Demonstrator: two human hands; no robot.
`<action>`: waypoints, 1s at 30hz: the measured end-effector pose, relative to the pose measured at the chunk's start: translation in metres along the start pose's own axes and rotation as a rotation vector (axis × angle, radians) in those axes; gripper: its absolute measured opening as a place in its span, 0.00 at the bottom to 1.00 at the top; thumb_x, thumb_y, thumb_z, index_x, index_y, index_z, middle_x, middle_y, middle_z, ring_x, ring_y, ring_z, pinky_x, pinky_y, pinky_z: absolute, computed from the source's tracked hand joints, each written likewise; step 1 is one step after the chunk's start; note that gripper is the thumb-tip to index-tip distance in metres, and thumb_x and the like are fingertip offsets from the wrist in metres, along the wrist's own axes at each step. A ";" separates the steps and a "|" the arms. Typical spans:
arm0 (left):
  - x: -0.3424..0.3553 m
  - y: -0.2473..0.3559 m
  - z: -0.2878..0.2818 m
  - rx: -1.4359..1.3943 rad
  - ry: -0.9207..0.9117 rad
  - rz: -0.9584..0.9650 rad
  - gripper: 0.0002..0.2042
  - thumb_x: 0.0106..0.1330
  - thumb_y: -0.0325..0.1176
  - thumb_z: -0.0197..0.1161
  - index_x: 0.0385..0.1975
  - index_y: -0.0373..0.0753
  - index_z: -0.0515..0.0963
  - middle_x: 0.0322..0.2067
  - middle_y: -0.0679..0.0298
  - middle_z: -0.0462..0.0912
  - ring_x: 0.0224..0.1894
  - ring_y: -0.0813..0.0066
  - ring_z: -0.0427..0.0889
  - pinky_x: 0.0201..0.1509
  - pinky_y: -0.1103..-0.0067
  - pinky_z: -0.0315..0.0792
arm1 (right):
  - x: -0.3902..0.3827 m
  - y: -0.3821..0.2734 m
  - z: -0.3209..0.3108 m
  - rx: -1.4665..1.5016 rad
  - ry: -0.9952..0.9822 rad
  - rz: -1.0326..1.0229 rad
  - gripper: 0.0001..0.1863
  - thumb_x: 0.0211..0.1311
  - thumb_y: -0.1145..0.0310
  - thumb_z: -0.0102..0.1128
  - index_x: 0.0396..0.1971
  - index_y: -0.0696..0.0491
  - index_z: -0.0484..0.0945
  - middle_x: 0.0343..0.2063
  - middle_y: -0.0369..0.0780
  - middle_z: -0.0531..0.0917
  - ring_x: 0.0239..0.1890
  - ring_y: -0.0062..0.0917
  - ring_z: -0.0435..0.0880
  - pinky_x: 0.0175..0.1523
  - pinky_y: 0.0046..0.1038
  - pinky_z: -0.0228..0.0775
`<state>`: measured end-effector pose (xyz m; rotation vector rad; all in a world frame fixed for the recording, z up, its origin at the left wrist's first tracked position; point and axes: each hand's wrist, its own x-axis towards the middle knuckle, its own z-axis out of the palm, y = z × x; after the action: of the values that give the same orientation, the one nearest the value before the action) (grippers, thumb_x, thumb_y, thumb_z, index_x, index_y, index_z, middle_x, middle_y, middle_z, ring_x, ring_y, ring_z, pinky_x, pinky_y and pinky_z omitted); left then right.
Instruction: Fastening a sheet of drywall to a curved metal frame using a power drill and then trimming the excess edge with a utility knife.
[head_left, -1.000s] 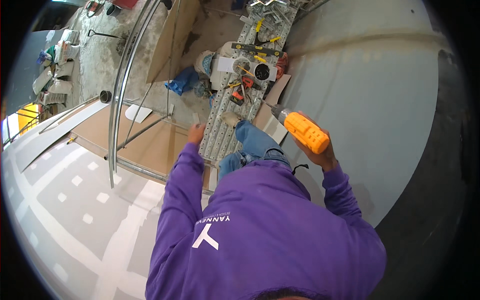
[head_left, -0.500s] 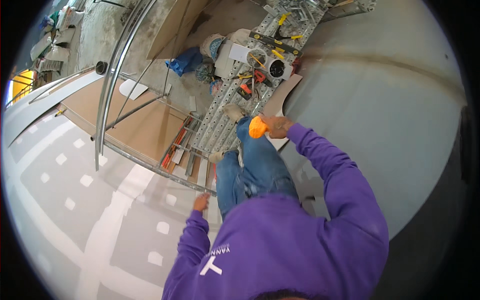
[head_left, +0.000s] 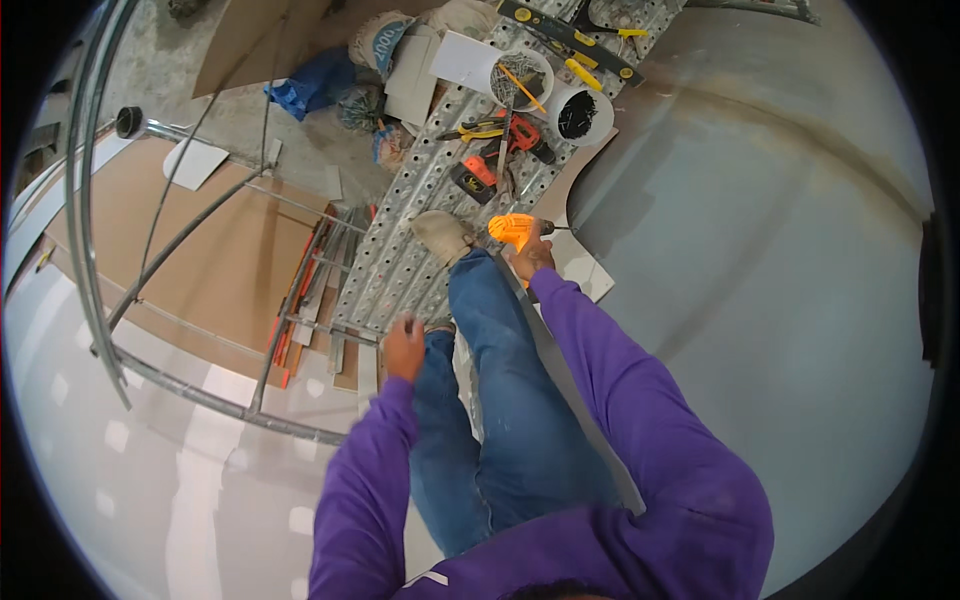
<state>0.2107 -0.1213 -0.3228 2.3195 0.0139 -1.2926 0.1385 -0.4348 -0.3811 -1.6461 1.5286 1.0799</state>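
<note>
My right hand (head_left: 533,260) is wrapped round the handle of an orange power drill (head_left: 511,230). Its thin bit points right, toward the big grey board surface (head_left: 760,270). On the left, above my left leg, is my left hand (head_left: 404,350), fingers curled together; whether something small is pinched in them cannot be made out. Just beyond the drill, a red and black cordless tool (head_left: 521,136) lies on the perforated metal platform (head_left: 385,262) where I stand. A white offcut (head_left: 585,268) lies beside my right wrist.
Farther along the platform stand a bucket of screws (head_left: 522,82) and a white bucket with dark contents (head_left: 600,112), beside a spirit level (head_left: 570,42). Metal rails (head_left: 225,408) edge the left side. Brown boards (head_left: 200,240) and long strips lie beyond them.
My view has shifted closer over the platform. My right hand has turned the drill, so its side and bit now show. The left hand has come forward and its fingers are curled.
</note>
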 end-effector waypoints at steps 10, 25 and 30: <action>0.314 0.226 0.126 0.167 -0.009 0.506 0.24 0.63 0.55 0.66 0.52 0.46 0.85 0.69 0.47 0.70 0.72 0.42 0.63 0.76 0.59 0.56 | 0.032 0.055 0.000 0.091 0.282 -0.304 0.54 0.59 0.69 0.72 0.80 0.45 0.45 0.56 0.52 0.70 0.55 0.49 0.78 0.58 0.41 0.75; 0.197 0.156 0.008 -0.754 0.031 0.430 0.15 0.68 0.27 0.64 0.53 0.30 0.78 0.50 0.58 0.81 0.55 0.69 0.81 0.62 0.74 0.72 | 0.131 -0.083 0.050 1.002 0.360 0.019 0.54 0.55 0.68 0.79 0.74 0.57 0.49 0.61 0.48 0.74 0.60 0.37 0.77 0.63 0.36 0.71; 0.137 0.080 -0.082 -0.685 0.194 0.467 0.16 0.68 0.23 0.64 0.54 0.31 0.76 0.54 0.57 0.80 0.61 0.67 0.77 0.69 0.73 0.66 | 0.186 -0.142 0.045 1.202 0.289 0.132 0.40 0.57 0.71 0.75 0.61 0.52 0.54 0.46 0.44 0.79 0.39 0.33 0.85 0.42 0.36 0.84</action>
<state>0.3714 -0.1884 -0.3650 1.7049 -0.0185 -0.6802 0.2707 -0.4652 -0.5777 -0.8409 1.8937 -0.1412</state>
